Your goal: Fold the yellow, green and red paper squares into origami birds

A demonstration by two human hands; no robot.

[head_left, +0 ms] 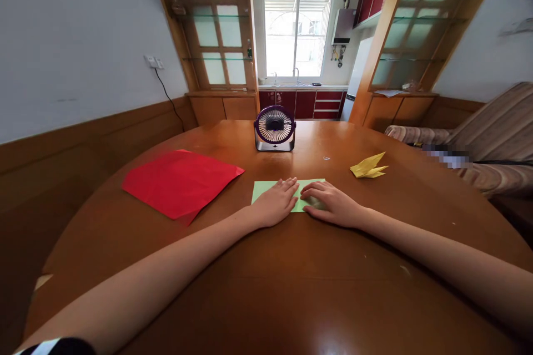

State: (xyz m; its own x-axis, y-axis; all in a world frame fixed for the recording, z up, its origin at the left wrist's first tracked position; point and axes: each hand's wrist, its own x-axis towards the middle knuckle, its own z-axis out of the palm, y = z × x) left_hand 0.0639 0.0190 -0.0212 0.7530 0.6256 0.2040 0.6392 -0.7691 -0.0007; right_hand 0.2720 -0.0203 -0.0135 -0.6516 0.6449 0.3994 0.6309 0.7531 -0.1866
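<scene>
A light green sheet of paper [263,187] lies flat on the brown wooden table [266,294] in front of me. Across its left and middle part rests my left hand [276,201], fingers stretched out flat on the paper. My right hand [331,203] touches the right part of the same sheet, its fingers bent and apart with the tips on the paper. The two hands are close together but do not touch. Parts of the sheet are hidden under both hands.
Red paper [179,180] lies to the left. A folded yellow paper figure [370,166] sits at the right. Behind the green sheet stands a small purple fan [275,126]. A striped armchair [491,127] is beyond the table's right edge.
</scene>
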